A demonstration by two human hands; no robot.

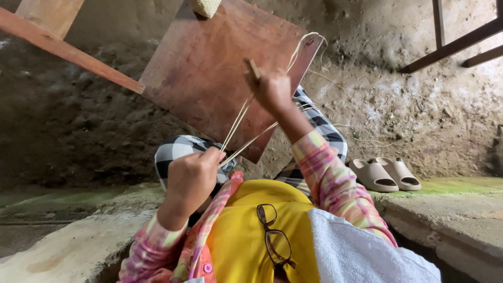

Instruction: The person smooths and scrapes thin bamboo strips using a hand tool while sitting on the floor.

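Over one board (204,68), left hand (191,175) and right hand (272,91) grip three strands (238,120).

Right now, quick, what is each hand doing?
Left hand: closed, pinching the pale fibre strands.
Right hand: closed around a small wooden stick, with the strands pulled taut up to it.

Beige slippers (385,175) sit on the dirt floor (445,105); glasses (274,237) hang at the collar.

Bare earth floor (419,105), rough, pitted. Pair of tan slippers (385,174) lies on it beside mossy concrete ledge (456,209). Loose pale strands (367,140) trail nearby.
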